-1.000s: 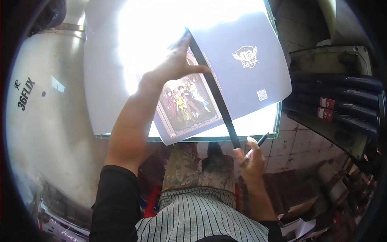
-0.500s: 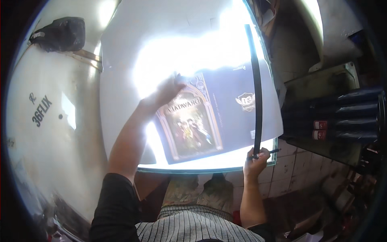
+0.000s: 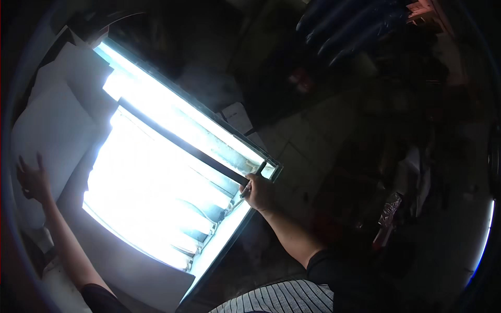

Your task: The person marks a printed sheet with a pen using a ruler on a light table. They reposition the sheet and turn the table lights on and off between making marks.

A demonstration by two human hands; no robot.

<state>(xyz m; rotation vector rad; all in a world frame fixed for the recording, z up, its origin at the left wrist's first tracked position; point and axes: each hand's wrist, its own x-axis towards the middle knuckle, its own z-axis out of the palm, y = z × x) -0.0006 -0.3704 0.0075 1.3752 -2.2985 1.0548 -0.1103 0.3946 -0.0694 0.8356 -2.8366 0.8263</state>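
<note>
Glowing light table (image 3: 224,242): the right hand (image 3: 258,193) grips a pen (image 3: 262,167) and black strip (image 3: 182,142) slanting over it; farther out, the left hand (image 3: 34,180), fingers spread, is at a pale sheet (image 3: 58,125). Sheet handling seems the step, calling next for a firm edge grip.

Can't fully see the strip (image 3: 182,143) or pen (image 3: 261,168) inside the right hand (image 3: 259,193), nor make out the dim clutter (image 3: 389,211) right of that grip.

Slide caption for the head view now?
Right hand holding black strip and pen over glowing light table, left hand at pale sheet.
</note>
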